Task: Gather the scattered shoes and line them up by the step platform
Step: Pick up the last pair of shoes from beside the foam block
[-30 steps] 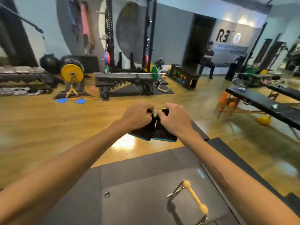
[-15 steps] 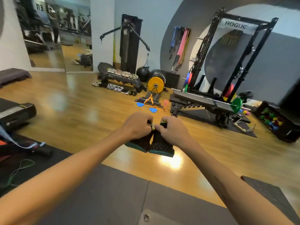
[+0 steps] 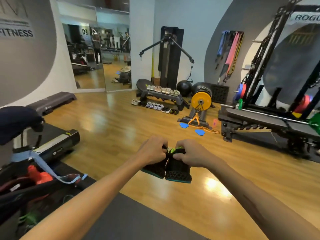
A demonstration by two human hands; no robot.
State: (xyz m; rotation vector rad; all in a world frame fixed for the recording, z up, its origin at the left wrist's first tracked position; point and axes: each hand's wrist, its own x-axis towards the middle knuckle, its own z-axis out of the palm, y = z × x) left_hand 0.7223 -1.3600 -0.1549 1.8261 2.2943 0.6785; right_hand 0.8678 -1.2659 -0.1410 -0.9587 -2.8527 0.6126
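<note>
The wooden floor (image 3: 107,129) filled most of the view, with a dark mat (image 3: 138,220) at six o'clock and a rack with its bench (image 3: 259,118) at three o'clock. At nine o'clock sat a treadmill (image 3: 57,144), and beyond it, toward ten o'clock, a grey step platform (image 3: 52,102) lay against the wall. At twelve o'clock stood a second, black platform (image 3: 161,96) with a row of shoes on top (image 3: 161,89) and another row on the floor (image 3: 155,106) just in front of it.

Near the centre, slightly toward six o'clock, both arms reached forward. The left hand (image 3: 152,150) gripped the top of one black shoe (image 3: 154,168), fingers curled round its collar; the right hand (image 3: 191,153) gripped its mate (image 3: 178,174) the same way. The two shoes hung soles toward the camera, touching side by side, well above the floor.

The step in hand appeared to be the carry: this pair had been picked up and was not yet placed. The rows at twelve o'clock suggested much of the gathering was done. The next move likely called for walking across the open floor toward that platform, lowering the pair at an open end of the floor row, soles down, toes matched to the neighbours, then releasing both grips together.
</note>
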